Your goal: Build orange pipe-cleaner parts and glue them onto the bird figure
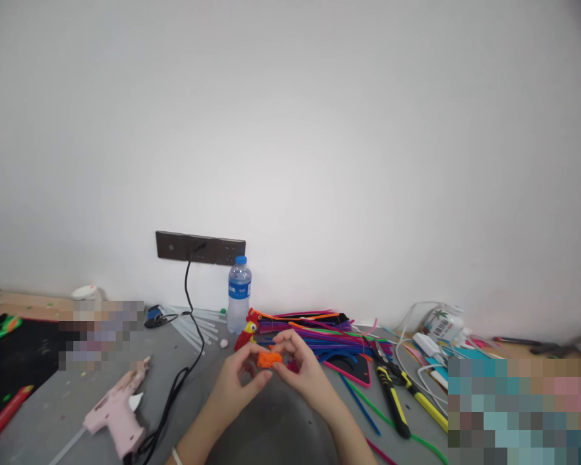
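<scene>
Both my hands meet in front of me at the middle of the grey table, around a small bundle of orange pipe cleaner (270, 360). The thumb and fingers of my left hand (236, 381) pinch its left side. My right hand (299, 367) grips the same bundle from the right, fingertips closed on it. Just behind my left hand stands a red and yellow chicken-like figure (246, 337) with a round eye; its lower part is hidden. Loose pipe cleaners (314, 329) in purple, blue, orange and red lie heaped behind my right hand.
A pink glue gun (119, 410) lies at left, its black cord (174, 387) running to the wall socket (201, 248). Glue sticks (193, 329) and a water bottle (239, 294) are near the wall. Yellow-black pliers (392, 391) and a white cable (407, 349) lie at right.
</scene>
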Motion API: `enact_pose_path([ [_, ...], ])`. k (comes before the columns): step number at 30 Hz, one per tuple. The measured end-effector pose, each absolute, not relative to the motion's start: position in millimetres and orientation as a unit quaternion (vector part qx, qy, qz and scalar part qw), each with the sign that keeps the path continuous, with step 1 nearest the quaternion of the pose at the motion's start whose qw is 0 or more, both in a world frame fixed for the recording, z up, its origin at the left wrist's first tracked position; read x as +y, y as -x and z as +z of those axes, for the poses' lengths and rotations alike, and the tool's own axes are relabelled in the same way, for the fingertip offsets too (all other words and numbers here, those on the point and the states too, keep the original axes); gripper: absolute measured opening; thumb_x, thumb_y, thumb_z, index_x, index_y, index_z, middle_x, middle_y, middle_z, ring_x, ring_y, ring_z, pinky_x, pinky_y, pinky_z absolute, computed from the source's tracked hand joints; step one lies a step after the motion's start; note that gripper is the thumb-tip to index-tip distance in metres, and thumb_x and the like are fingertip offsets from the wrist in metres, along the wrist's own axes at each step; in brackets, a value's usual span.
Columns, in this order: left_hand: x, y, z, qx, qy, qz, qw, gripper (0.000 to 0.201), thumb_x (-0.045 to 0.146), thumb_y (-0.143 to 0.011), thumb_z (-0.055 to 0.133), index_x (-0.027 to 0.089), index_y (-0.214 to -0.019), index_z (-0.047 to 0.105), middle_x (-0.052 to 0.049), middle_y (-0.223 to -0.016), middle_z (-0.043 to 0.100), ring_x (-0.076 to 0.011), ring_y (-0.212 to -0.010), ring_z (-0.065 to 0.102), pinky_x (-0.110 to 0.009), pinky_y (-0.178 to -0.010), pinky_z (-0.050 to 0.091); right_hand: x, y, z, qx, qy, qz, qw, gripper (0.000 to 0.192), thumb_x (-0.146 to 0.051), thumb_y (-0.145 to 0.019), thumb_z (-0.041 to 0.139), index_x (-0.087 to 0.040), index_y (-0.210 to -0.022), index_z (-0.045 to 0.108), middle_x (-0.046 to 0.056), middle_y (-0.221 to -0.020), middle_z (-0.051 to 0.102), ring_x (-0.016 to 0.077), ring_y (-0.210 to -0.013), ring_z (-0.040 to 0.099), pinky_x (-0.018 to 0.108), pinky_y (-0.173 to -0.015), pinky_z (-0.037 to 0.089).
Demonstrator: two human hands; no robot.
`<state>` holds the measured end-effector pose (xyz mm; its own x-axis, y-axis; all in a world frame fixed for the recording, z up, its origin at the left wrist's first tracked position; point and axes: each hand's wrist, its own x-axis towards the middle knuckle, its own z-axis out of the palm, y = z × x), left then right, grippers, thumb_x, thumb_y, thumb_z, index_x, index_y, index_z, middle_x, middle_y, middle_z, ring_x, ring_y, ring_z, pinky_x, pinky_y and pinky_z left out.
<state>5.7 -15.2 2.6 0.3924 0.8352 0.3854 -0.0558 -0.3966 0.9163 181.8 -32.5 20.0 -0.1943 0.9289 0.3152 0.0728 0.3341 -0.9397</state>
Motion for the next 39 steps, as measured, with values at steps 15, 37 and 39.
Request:
enact_pose_path([
  [15,-12.8,-6.2,1.1,0.376,-0.661,0.497,0.418,0.009,0.020,-0.076,0.059,0.016,-0.083,0.063,-0.001,-0.077,0.065,-0.0134,-0.060,0.057,-0.019,-0.054,0.045,-35.5,-177.2,19.3,-0.674,0.417,0.378,0.479,0.032,-0.022,-0.081,0.063,-0.024,-0.110,0.050,0.003,-0.095,0.060,0.0178,-0.081,0.057,0.027,-0.065,0.044],
  [37,-13.4,-8.2,5.8,0.363,-0.641,0.520,0.432,0.007,0.020,-0.069,0.060,0.016,-0.073,0.063,0.000,-0.066,0.063,-0.0143,-0.059,0.057,-0.020,-0.054,0.048,-27.6,-171.1,13.6,-0.661,0.395,0.360,0.527,0.029,-0.021,-0.077,0.063,-0.023,-0.101,0.047,-0.001,-0.082,0.059,0.0133,-0.061,0.048,0.027,-0.059,0.039],
  [39,-12.9,-8.3,5.0,0.368,-0.640,0.519,0.431,0.007,0.020,-0.068,0.060,0.016,-0.073,0.063,0.000,-0.065,0.062,-0.0143,-0.059,0.057,-0.020,-0.055,0.048,-26.8,-170.6,11.9,-0.663,0.395,0.353,0.529,0.030,-0.020,-0.076,0.062,-0.023,-0.102,0.047,-0.001,-0.081,0.059,0.0133,-0.061,0.047,0.027,-0.059,0.038],
])
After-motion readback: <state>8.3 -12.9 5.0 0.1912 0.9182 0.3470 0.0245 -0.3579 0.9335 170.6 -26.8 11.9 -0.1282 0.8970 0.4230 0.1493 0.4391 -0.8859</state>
